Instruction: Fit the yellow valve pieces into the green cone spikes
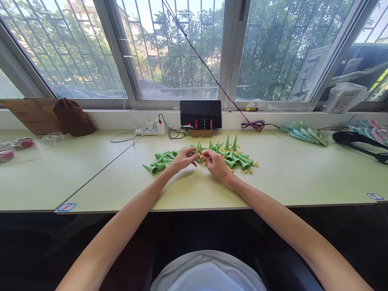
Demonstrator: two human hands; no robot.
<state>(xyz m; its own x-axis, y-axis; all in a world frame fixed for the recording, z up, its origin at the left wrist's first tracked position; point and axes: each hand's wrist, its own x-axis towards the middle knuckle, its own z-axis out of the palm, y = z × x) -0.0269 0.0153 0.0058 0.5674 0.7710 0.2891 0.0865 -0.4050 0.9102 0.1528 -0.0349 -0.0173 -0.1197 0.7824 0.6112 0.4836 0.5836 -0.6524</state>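
Note:
Above the table, my left hand (182, 159) is closed on a green plastic cone (198, 146) whose tip points up. My right hand (216, 165) meets it from the other side, its thumb and fingers pinching a small yellow plastic piece (201, 157) close to the cone's lower part. Whether the two parts touch cannot be made out. Behind and beside both hands spreads a pile of similar green cones (160, 161), most lying on their sides and several standing upright. Small yellow pieces (256, 164) are scattered at the pile's right side.
A pale table (121, 190) runs along the window. At the back stand a dark tablet (200, 108), a phone (203, 124) and a power strip (156, 130) with cables. A brown bag (74, 117) lies left; wrapped green items (304, 133) and a black strap-like object (357, 143) lie right.

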